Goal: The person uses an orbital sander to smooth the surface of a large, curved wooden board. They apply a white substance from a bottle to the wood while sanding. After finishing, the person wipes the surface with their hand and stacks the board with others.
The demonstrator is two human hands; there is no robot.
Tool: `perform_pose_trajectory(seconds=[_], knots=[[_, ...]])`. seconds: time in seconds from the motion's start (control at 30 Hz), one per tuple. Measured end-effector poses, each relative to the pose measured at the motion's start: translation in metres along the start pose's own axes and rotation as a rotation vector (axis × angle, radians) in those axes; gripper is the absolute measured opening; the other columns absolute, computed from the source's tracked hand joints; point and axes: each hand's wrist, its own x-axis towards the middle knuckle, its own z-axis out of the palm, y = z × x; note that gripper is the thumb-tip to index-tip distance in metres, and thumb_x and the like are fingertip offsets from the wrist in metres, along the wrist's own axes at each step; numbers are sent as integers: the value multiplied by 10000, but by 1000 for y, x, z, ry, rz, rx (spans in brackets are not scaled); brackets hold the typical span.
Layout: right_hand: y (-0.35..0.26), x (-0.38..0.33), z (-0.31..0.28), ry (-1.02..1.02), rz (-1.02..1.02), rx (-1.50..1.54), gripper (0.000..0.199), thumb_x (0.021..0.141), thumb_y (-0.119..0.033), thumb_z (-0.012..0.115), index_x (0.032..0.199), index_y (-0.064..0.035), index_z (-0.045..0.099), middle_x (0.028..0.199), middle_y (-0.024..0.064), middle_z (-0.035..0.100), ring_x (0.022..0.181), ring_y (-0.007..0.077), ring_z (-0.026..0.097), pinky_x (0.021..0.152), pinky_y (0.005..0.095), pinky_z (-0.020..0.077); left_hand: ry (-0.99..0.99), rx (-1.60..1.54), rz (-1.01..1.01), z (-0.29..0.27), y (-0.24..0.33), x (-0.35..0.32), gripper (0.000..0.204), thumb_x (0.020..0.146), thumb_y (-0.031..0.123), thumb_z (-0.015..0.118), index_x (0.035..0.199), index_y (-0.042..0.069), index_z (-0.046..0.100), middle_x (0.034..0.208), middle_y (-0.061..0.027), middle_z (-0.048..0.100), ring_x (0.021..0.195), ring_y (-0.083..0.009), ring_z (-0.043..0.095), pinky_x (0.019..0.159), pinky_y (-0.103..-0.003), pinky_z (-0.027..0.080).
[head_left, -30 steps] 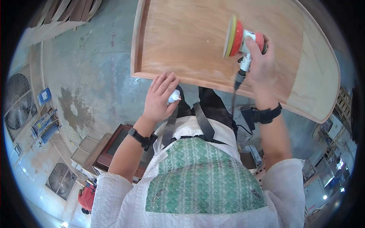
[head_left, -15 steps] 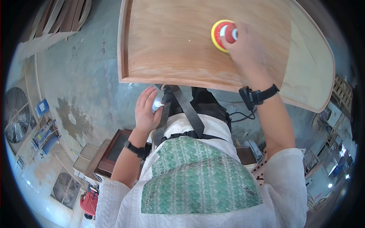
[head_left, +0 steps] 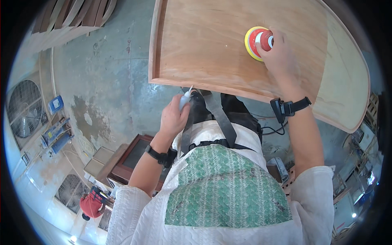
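My right hand (head_left: 279,55) is closed over the top of a round red sander (head_left: 256,43) with a yellow-edged pad. The sander stands on a large wooden panel (head_left: 204,45) with a raised rim and a rounded right end. My left hand (head_left: 174,115) grips a small white squeeze bottle (head_left: 185,100) with a thin nozzle. Its tip points up toward the panel's front edge, just short of it. Part of the bottle is hidden by my fingers.
Curved wooden parts (head_left: 77,14) are stacked at the upper left. Large fans (head_left: 25,108) line the left wall, with a blue container (head_left: 55,105) close by. A person in red (head_left: 92,204) is at the lower left. A dark-framed wooden piece (head_left: 136,153) sits beside my left forearm.
The view has shifted, so the panel appears farther right. My left hand has turned the bottle so its nozzle points upward. My right hand still holds the sander on the panel.
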Motion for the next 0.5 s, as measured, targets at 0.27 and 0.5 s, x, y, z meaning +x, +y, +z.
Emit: perform_pose_trajectory(seconds=[0.27,0.5], knots=[[-6,1,0,17,-9,-31,601,893,-376,831,1397,-113,637,1311,118,700,1107,346,734,880,482,626,42,-10,-11,-6,12,0,342,1004,179,694,1315,40,670,996,-283,748,929,-508,728,788,-514,580],[-5,1,1,28,-1,-61,594,895,-399,829,1388,-128,638,1303,94,704,1090,336,740,845,482,626,43,0,-16,-6,11,0,330,1003,176,694,1299,31,672,989,-277,749,920,-496,733,781,-507,580]])
